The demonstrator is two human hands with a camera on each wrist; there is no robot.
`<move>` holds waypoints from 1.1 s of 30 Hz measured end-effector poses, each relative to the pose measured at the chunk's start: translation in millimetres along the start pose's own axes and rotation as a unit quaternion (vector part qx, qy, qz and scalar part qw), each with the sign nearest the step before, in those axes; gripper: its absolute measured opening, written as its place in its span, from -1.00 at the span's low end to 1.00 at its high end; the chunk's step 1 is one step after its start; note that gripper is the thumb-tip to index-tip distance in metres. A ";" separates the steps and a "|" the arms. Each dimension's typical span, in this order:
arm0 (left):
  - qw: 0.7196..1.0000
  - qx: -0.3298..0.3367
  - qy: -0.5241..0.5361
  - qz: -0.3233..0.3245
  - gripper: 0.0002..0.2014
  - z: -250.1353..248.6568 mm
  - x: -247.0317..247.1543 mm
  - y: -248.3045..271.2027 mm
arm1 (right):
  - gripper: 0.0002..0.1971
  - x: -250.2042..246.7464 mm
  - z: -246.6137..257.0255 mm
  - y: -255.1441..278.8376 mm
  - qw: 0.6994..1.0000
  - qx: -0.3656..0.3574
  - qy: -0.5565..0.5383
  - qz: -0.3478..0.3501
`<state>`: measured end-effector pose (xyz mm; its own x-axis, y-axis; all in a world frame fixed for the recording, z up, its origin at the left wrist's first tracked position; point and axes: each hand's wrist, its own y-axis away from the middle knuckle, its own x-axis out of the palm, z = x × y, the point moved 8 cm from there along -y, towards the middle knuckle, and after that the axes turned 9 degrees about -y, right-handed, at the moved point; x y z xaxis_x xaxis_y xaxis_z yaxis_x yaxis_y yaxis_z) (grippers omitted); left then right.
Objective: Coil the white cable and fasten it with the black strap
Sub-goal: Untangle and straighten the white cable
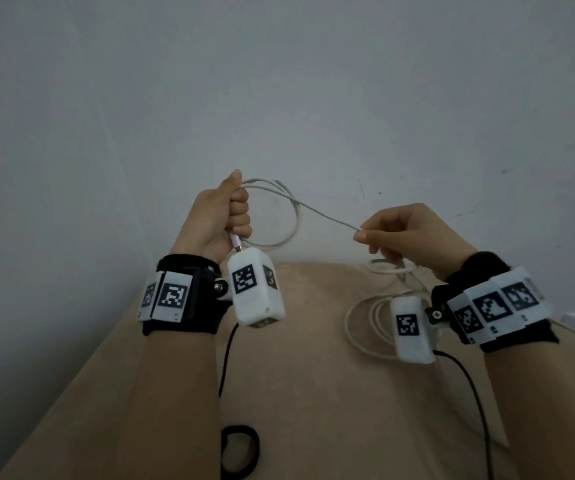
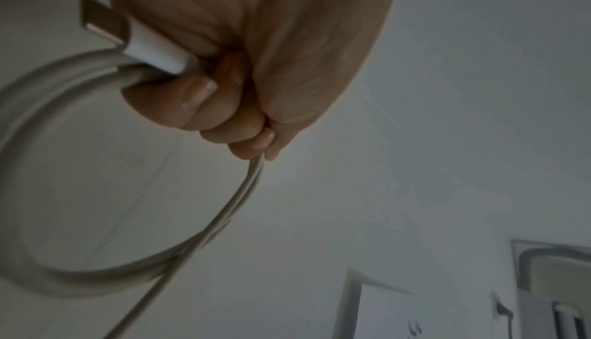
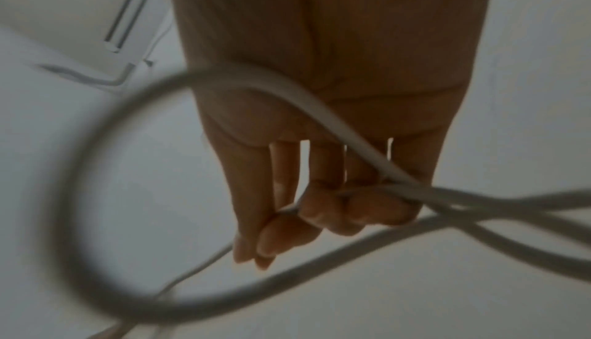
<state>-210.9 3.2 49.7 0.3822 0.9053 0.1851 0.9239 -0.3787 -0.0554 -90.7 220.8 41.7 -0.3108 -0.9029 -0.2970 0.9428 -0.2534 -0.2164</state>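
- The thin white charging cable (image 1: 324, 216) runs as one taut-looking span across the middle of the head view, its long axis sloping from upper left to lower right, between the two raised hands.
- The left hand (image 1: 222, 216), left of centre, is a closed fist around the loops already made. The left wrist view shows its fingers (image 2: 179, 102) curled over the gathered strands and the cable's white plug with metal tip (image 2: 128, 38) jutting out of the fist.
- The finished loops hang to the right of that fist, toward the frame's centre, as a rough ring.
- The right hand (image 1: 414, 230), right of centre and slightly lower, pinches the free span between thumb and forefinger; the right wrist view shows its fingertips (image 3: 275, 238) closed on the strand, with the other fingers loosely bent.
- Behind and below the right hand, the uncoiled remainder lies in slack curves on the beige table top (image 1: 313, 375), in the right middle of the head view, partly hidden by the wrist camera.
- Judgement: the next loop turns on carrying the pinched point leftward and upward along the span to the fist, so the right hand must do the travelling.
- The black looped fastening strap (image 1: 239, 452) lies on the table at bottom centre, nearer the left forearm, untouched.
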 end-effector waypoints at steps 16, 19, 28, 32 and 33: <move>0.997 -0.018 -0.065 0.033 -0.55 7.5 23.5 1.7 | -0.86 23.0 14.8 -1.5 0.992 -0.049 -0.118 0.019; 0.995 -0.031 -0.086 0.051 -0.54 13.3 31.1 2.1 | -0.80 19.0 14.6 -3.6 0.990 -0.063 -0.121 -0.038; 0.991 -0.065 0.049 0.107 -0.52 19.2 48.7 3.5 | -0.74 39.4 -6.6 -6.1 0.997 0.026 -0.072 -0.028; 0.985 -0.071 0.099 0.123 -0.47 22.4 53.5 2.9 | -0.77 53.7 -10.1 -3.9 0.971 0.073 -0.224 0.030; 0.984 -0.072 0.112 0.122 -0.47 23.1 54.2 2.6 | -0.76 56.4 -9.6 -3.4 0.960 0.081 -0.263 0.050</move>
<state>-187.4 55.7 36.9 0.5638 0.7251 0.3955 0.7862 -0.6179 0.0121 -112.6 174.1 16.8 -0.1550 -0.9650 0.2116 0.9842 -0.1693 -0.0510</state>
